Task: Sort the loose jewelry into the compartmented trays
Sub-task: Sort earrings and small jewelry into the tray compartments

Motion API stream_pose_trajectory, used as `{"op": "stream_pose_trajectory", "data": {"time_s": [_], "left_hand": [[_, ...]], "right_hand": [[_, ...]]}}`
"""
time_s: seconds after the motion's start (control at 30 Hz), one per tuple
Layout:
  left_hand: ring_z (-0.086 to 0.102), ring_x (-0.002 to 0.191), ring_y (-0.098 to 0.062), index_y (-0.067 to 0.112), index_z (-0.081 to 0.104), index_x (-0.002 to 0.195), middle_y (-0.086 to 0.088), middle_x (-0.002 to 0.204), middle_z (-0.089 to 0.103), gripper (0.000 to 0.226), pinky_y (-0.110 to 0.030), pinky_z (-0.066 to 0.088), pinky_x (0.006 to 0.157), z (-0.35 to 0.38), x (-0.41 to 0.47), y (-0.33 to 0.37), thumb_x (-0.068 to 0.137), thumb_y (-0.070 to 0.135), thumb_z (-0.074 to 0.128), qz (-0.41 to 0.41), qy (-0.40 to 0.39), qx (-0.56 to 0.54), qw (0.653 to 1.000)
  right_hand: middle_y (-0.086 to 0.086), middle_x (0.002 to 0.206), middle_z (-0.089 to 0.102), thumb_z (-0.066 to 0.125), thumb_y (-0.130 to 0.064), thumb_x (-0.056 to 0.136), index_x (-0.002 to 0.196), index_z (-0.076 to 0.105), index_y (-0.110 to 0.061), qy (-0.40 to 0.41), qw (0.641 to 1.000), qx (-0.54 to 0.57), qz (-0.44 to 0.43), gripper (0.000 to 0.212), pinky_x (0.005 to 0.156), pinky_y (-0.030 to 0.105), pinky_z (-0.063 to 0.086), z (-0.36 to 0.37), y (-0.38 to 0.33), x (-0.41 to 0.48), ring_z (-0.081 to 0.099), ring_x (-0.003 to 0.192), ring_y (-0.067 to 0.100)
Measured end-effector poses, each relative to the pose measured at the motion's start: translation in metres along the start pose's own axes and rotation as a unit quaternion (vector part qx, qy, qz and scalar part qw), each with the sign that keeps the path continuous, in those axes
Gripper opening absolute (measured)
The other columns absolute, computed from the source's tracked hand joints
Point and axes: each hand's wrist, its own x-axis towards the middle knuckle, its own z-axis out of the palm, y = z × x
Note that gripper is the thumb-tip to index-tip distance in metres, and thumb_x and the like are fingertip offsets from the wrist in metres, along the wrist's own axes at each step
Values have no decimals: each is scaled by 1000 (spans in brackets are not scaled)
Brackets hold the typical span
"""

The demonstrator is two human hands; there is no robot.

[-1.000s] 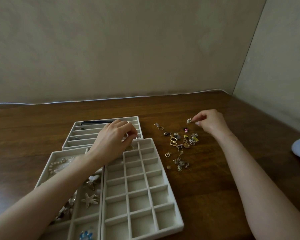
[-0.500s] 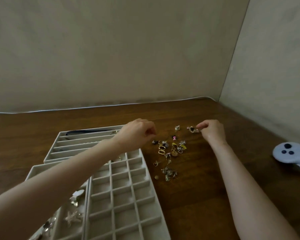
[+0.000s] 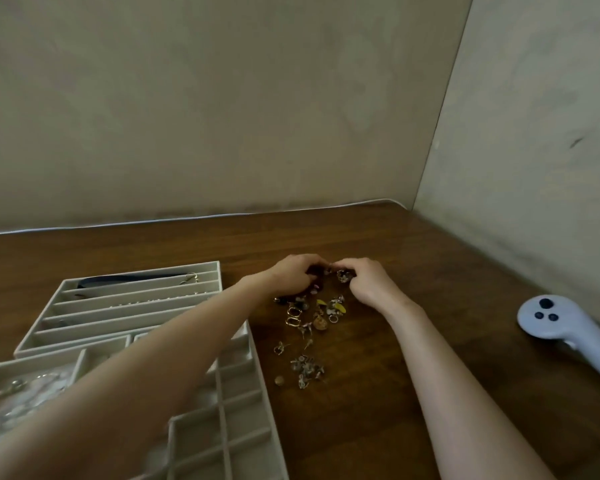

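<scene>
A scatter of loose jewelry (image 3: pixel 309 320), small gold and silver pieces, lies on the brown wooden table. At its far end my left hand (image 3: pixel 293 275) and my right hand (image 3: pixel 368 282) meet with curled fingers. My right hand pinches a small silver piece (image 3: pixel 343 276). My left hand's fingertips are on pieces at the pile's top; what they hold is hidden. A beige tray with long slots (image 3: pixel 132 306) lies at the left. In front of it a grid tray (image 3: pixel 243 427) sits partly under my left forearm, and a third tray (image 3: pixel 0 372) holds pale jewelry.
A white game controller (image 3: pixel 561 327) lies at the right, near the side wall. A thin white cable (image 3: pixel 187 218) runs along the table's back edge by the wall. The long-slot tray holds a dark band (image 3: pixel 129 280) and a chain.
My left hand left the trays and crossed right to the far end of the pile, meeting my right hand. The view swung to the right and closer.
</scene>
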Motion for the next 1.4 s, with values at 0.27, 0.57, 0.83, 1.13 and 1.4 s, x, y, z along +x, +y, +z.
{"op": "stream_pose_trajectory", "data": {"time_s": [0.27,0.57,0.83,1.13,1.4], "left_hand": [[55,86,-4,21,64,108,3,113,61,24,-18,44,77,-15,-42,-15,95,10,46,34,37,28,998],[59,91,-10,15,64,105,4,100,64,17,-22,45,82,-23,-70,-17,93,14,52,35,62,51,996],[52,112,-19,19,55,122,-5,124,45,41,-29,47,92,-22,-74,-39,89,-3,47,-43,65,91,993],[59,91,-7,16,60,110,6,95,63,34,-16,49,77,-27,-83,-31,89,-6,46,-11,-12,-4,1000],[45,119,-21,15,54,123,-7,125,46,38,-27,39,96,-26,-79,-38,90,-1,44,-45,138,61,988]], "right_hand": [[-1,144,46,36,15,86,127,59,-32,-90,995,-11,-47,66,112,43,32,3,-15,-6,35,137,21],[-4,132,56,60,3,85,120,62,-30,-165,982,3,-96,48,106,40,41,2,-31,-19,50,123,15],[0,116,54,53,11,87,123,59,-21,-152,988,-7,-21,49,73,27,56,-17,-24,-23,60,92,12],[9,107,58,56,15,83,126,53,-14,-259,964,39,-34,52,69,25,57,-9,-35,-29,68,84,17],[0,102,62,62,-3,87,110,64,-20,-140,984,62,-94,28,68,22,54,-8,-34,-27,64,89,11]]}}
